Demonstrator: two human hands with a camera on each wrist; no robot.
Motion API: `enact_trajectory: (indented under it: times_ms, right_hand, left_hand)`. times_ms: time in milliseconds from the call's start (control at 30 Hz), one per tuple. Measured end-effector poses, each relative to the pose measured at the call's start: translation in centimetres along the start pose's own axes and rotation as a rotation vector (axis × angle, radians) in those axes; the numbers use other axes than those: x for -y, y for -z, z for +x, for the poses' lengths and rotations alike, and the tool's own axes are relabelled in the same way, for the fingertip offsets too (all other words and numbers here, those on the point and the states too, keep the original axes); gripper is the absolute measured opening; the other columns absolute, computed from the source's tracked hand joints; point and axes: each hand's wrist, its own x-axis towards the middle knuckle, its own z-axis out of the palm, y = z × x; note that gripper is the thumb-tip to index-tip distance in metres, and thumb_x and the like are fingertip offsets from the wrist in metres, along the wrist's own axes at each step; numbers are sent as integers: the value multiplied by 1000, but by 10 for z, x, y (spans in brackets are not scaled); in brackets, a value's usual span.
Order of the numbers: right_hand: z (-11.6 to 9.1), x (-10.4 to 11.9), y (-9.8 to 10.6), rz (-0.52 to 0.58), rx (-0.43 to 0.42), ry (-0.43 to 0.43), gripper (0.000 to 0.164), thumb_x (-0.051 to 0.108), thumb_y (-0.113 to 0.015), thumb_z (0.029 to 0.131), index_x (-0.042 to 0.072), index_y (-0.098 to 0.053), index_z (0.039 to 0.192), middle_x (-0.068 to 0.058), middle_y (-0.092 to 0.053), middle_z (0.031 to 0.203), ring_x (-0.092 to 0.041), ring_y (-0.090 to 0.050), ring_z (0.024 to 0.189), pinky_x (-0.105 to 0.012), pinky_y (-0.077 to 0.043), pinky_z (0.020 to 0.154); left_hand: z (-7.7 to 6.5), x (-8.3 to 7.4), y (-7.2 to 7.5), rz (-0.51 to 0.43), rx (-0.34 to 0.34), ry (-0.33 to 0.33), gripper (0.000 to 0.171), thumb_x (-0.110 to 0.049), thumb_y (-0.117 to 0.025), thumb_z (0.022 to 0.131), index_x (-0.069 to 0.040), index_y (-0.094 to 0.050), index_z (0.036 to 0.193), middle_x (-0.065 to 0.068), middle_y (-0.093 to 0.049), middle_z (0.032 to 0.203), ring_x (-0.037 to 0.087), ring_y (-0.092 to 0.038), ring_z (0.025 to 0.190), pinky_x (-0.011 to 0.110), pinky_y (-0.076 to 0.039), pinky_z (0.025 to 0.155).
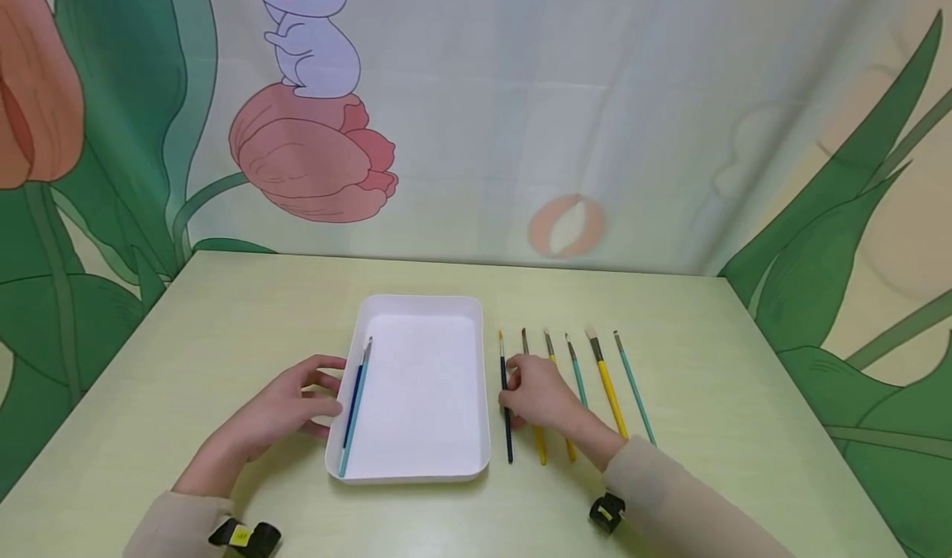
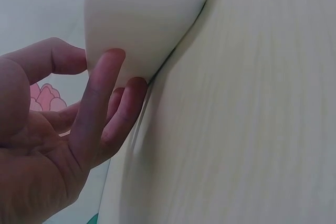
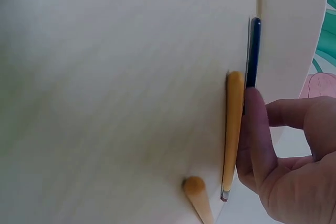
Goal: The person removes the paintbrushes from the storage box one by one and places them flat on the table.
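Observation:
My left hand [image 1: 297, 401] stands at the left side of a white tray [image 1: 427, 393], its fingertips touching the outer wall [image 2: 142, 19]. Two paintbrushes, one dark blue [image 1: 353, 405] and one light blue [image 1: 357, 413], lie together along the tray's left inner side. Just right of the tray, the thumb and fingers of my right hand [image 1: 543, 393] pinch a dark blue paintbrush [image 1: 509, 442] around its handle. That brush lies along the table, its tip pointing away from me. Beside it, a yellow paintbrush [image 3: 233, 124] is partly covered by the hand in the head view.
More paintbrushes lie in a row to the right: another yellow one [image 1: 571, 450], a teal one [image 1: 577, 372], a thick yellow one [image 1: 610, 393] and a thin teal one [image 1: 635, 388]. A printed curtain [image 1: 476, 128] hangs behind the pale table [image 1: 744, 426].

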Motion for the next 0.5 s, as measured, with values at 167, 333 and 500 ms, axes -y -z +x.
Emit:
enact_trajectory:
  times_ms: [167, 333, 500]
  right_hand:
    - [0, 1, -2, -21, 5, -5, 56, -3, -70, 91, -15, -48, 141, -8, -60, 87, -16, -67, 55, -28, -58, 56]
    - [-1, 3, -1, -36, -2, -10, 58, -1, -71, 90, -13, -47, 142, -7, -61, 86, -16, -67, 55, -27, -57, 55]
    - [-3, 5, 2, -26, -53, 15, 53, 3, -70, 92, -10, -50, 140, -7, -59, 87, -17, -67, 54, -30, -56, 52]
  left_hand:
    - [-1, 0, 0, 7, -3, 1, 64, -6, -67, 95, -2, -37, 151, 24, -49, 133, 34, -60, 107, 43, -63, 78]
    - [-2, 0, 0, 7, -7, 2, 65, -6, -67, 95, -1, -36, 152, 24, -50, 133, 33, -60, 106, 44, -63, 78]
    - [-2, 1, 0, -10, -3, -1, 64, -5, -67, 95, -1, -37, 151, 24, -50, 132, 33, -61, 106, 44, -62, 78]
